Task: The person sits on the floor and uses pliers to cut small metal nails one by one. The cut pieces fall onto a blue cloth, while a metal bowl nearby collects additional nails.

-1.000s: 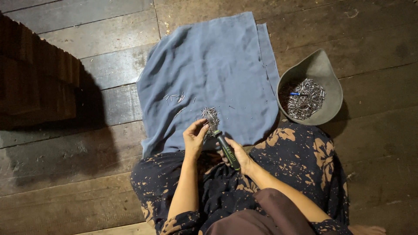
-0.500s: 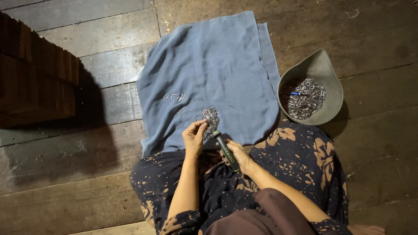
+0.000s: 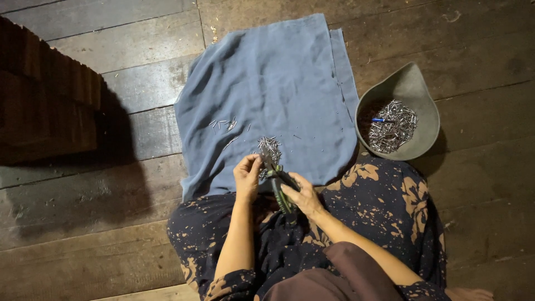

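Note:
I sit on a wooden floor with a blue cloth (image 3: 278, 83) spread in front of my lap. My right hand (image 3: 302, 195) grips a pair of pliers with dark green handles (image 3: 280, 187), jaws pointing toward the cloth. My left hand (image 3: 247, 177) is pinched at the plier jaws, on something too small to make out. Just beyond the jaws a small pile of short silver metal pieces (image 3: 270, 147) lies on the cloth. A few loose pieces (image 3: 224, 124) are scattered farther left on it.
A grey bowl (image 3: 412, 86) at the right holds many silver metal pieces and one small blue item (image 3: 380, 120). A dark wooden block (image 3: 47, 111) stands at the left. My patterned dark skirt (image 3: 379, 200) covers my legs.
Both hands and the pliers have stayed at the same place by the pile; only the fingers shifted slightly.

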